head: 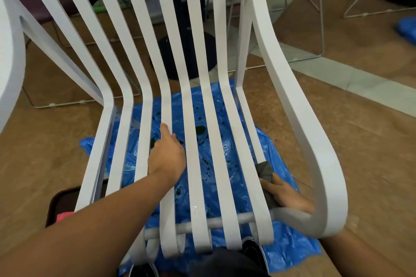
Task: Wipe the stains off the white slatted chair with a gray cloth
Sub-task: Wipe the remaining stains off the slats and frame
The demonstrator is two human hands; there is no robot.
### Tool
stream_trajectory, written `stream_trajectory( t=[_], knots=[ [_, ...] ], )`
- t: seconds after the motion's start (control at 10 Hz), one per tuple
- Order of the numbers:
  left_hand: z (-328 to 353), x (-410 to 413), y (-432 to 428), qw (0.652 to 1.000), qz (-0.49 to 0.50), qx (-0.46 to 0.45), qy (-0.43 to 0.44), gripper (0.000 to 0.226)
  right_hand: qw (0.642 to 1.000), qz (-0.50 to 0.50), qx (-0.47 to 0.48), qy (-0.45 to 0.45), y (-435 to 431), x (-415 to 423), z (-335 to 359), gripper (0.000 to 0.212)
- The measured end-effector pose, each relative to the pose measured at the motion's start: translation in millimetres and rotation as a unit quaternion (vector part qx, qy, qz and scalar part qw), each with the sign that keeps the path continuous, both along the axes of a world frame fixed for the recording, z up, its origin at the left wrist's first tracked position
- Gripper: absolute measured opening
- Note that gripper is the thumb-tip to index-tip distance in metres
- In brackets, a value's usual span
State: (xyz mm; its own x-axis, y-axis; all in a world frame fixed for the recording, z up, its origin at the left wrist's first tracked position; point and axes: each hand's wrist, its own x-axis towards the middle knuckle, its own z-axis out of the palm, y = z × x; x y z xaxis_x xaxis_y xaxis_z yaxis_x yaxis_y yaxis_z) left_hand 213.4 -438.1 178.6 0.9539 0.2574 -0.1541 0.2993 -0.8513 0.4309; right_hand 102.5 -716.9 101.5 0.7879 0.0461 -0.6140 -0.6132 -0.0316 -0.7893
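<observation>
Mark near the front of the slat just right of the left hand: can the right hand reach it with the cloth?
Probably not directly: the right hand grips the gray cloth low beside the armrest, with two slats between it and the mark.

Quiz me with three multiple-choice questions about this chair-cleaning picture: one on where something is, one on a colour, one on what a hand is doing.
1. Where is the crumpled gray cloth?
A) by the right armrest of the white slatted chair
B) atop the backrest
C) on the bare floor

2. What colour is the plastic sheet under the chair?
A) green
B) blue
C) red

3. What is the left hand doing?
A) holding the cloth
B) hanging clear of the chair
C) resting on a seat slat

Answers: 1 A, the right hand holds it there. 2 B, blue shows between the slats. 3 C, it lies on a middle slat.
</observation>
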Motion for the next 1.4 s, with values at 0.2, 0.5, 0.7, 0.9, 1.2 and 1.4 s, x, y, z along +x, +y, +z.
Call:
stream_trajectory(
  t=[0.2, 0.5, 0.7, 0.9, 1.2, 1.4],
  knots=[
    [0.3, -1.4, 0.1, 1.000, -0.001, 0.001, -0.001, 0.050, 0.992, 0.035, 0.103, 0.061, -6.8, -1.6, 32.8, 0.055],
    [1.0, -2.5, 0.7, 1.000, -0.010, 0.002, -0.002, 0.050, 0.997, 0.029, -0.078, 0.007, 1.2, 78.1, 9.1, 0.044],
    [2.3, -2.4, -0.5, 1.000, -0.003, -0.009, -0.001, 0.051, 0.985, 0.068, -0.153, -0.051, -0.7, 180.1, -16.5, 0.049],
    [2.1, -3.2, -1.8, 1.000, 0.009, -0.026, -0.004, 0.051, 0.960, 0.044, -0.273, -0.041, 25.4, 247.4, 22.6, 0.047],
    [0.4, -3.8, -2.4, 0.998, 0.025, -0.047, -0.015, 0.050, 0.967, 0.037, -0.253, -0.014, 22.3, 283.3, 23.7, 0.053],
    [0.7, -4.3, -3.4, 0.997, 0.037, -0.063, -0.018, 0.050, 0.985, -0.058, -0.137, 0.082, 13.5, 307.1, 9.5, 0.042]
  ],
)
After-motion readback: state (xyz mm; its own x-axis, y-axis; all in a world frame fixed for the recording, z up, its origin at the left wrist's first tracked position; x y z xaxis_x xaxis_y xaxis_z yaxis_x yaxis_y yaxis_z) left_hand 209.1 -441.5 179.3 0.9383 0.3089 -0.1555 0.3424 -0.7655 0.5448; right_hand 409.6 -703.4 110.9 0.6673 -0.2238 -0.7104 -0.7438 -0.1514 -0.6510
